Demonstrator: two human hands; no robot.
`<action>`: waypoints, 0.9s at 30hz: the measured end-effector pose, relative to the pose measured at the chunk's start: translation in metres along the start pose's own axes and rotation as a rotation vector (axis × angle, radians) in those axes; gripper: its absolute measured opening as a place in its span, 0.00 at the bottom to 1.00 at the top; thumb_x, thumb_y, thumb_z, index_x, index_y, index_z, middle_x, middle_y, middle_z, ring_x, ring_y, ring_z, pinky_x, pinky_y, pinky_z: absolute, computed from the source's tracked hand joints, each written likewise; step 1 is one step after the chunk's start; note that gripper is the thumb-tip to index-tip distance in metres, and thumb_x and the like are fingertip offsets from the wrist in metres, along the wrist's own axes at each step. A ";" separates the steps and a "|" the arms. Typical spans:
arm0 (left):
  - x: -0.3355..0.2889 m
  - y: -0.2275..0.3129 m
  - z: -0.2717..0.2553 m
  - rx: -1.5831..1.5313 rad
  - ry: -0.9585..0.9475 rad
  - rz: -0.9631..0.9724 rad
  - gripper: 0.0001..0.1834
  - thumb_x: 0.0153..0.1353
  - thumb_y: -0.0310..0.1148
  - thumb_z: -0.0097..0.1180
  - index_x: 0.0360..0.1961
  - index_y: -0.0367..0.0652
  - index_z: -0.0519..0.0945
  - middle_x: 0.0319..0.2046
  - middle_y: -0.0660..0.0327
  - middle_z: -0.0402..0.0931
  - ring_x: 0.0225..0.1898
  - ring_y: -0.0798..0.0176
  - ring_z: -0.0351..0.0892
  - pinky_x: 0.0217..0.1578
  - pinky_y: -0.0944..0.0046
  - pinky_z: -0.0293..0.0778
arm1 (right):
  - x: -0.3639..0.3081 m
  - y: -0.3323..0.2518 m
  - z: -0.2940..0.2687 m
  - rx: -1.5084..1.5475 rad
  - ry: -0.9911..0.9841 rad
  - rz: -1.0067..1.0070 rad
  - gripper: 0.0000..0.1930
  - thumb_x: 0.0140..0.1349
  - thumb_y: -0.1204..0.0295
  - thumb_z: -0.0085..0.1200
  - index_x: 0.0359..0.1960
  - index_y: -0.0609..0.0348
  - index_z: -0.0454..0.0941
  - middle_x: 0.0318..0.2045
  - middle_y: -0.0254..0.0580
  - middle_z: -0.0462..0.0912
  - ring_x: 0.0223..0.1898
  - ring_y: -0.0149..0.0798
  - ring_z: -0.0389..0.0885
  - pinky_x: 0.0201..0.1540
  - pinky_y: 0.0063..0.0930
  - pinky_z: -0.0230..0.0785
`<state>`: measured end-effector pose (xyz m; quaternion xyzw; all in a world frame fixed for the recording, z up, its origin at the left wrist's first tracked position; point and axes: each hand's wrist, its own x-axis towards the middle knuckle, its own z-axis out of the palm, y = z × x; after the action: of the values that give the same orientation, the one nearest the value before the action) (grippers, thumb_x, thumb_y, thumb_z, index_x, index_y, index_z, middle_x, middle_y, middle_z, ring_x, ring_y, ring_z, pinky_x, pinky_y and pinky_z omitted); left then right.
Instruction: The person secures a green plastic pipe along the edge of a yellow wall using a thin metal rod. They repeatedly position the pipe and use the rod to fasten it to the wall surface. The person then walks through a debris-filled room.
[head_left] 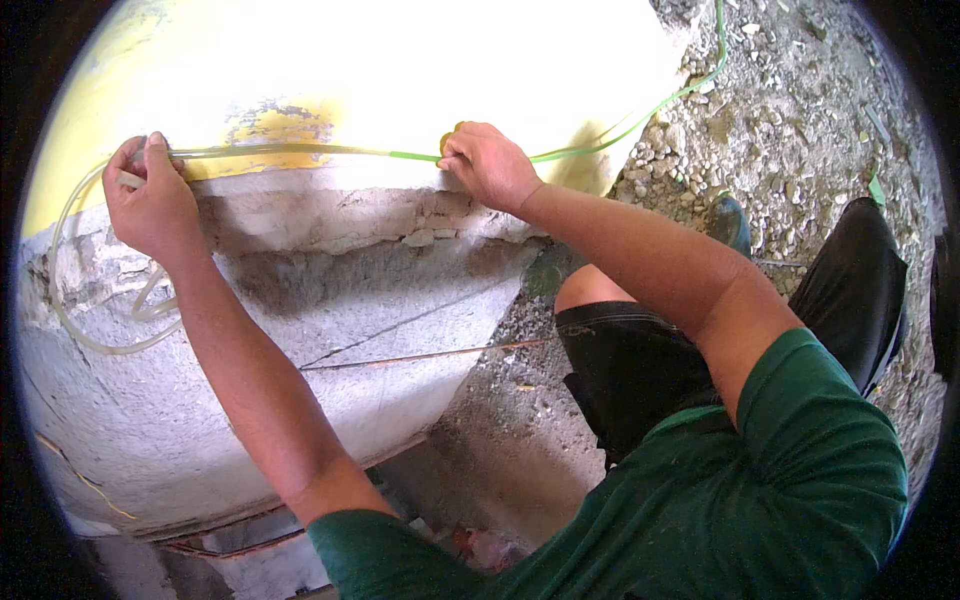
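A thin flexible tube (300, 149) is stretched sideways between my hands along a yellow-and-white wall (290, 122). It looks clear at the left and turns green shortly before my right hand. My left hand (150, 195) is closed on the tube's clear part, and a pale end pokes out between the fingers. From that hand a loose loop of tube (62, 290) hangs down. My right hand (490, 165) pinches the green part, with a small yellow thing, partly hidden, at its fingers. Beyond it the green tube (660, 108) runs right and up out of view.
Below the painted band, the wall has a rough, broken edge (420, 235) and bare grey concrete (390, 310). A thin rod or wire (430, 357) crosses in front. Gravelly ground (790, 130) lies to the right, under my knees and boot (728, 222).
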<state>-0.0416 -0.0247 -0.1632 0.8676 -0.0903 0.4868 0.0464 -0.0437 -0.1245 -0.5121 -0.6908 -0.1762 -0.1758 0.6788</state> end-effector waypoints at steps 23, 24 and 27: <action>0.005 -0.016 0.005 0.119 0.051 0.146 0.12 0.61 0.32 0.59 0.44 0.39 0.82 0.41 0.55 0.83 0.43 0.56 0.83 0.48 0.60 0.76 | 0.009 0.008 0.010 -0.010 0.023 -0.101 0.06 0.59 0.69 0.58 0.30 0.57 0.77 0.32 0.46 0.77 0.41 0.53 0.75 0.48 0.44 0.70; 0.006 -0.020 0.008 0.109 0.076 0.223 0.11 0.61 0.30 0.59 0.43 0.38 0.82 0.40 0.55 0.83 0.42 0.55 0.83 0.47 0.59 0.76 | 0.011 0.010 0.011 -0.013 0.010 -0.101 0.06 0.59 0.70 0.59 0.30 0.58 0.77 0.32 0.46 0.77 0.40 0.52 0.76 0.47 0.43 0.70; 0.011 -0.033 0.013 0.069 0.062 0.231 0.12 0.64 0.29 0.57 0.46 0.37 0.81 0.43 0.53 0.82 0.45 0.54 0.82 0.50 0.60 0.75 | 0.012 0.012 0.012 -0.043 0.039 -0.149 0.06 0.57 0.70 0.58 0.29 0.58 0.76 0.31 0.46 0.77 0.39 0.52 0.76 0.47 0.43 0.70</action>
<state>-0.0187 0.0044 -0.1603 0.8371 -0.1712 0.5182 -0.0371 -0.0270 -0.1126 -0.5169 -0.6866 -0.2103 -0.2429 0.6522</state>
